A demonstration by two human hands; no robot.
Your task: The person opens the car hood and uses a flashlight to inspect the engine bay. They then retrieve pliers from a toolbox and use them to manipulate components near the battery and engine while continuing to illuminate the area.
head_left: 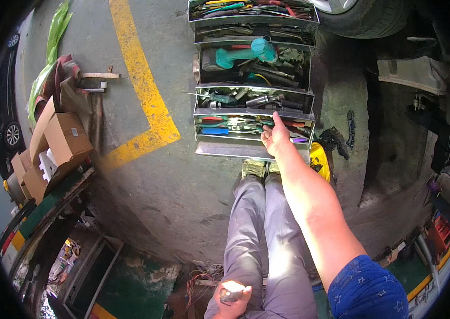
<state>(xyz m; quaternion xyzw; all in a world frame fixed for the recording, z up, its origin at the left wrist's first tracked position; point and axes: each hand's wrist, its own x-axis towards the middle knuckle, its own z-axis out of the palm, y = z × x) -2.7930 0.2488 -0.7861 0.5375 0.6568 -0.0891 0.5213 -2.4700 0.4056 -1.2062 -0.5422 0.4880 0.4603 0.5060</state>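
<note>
A metal toolbox (pixel 251 149) with several stepped trays of pliers, wrenches, sockets and other tools fills the top centre. A teal power tool (pixel 262 50) lies in a middle tray. My right hand (pixel 275 135) reaches over the lower tray of pliers and screwdrivers, fingers apart, one stretched toward the tray's divider, with nothing visibly held. Low near my thighs, my left hand (pixel 231 297) is closed around a small dark object (pixel 230 294), which I cannot identify.
A car tyre (pixel 374 21) sits at top right. Cardboard boxes (pixel 68 135) and bundled cloth are at left, beside a yellow floor line (pixel 145 106). A yellow bag (pixel 320 167) lies by my feet. A dark car (pixel 2 106) stands at far left.
</note>
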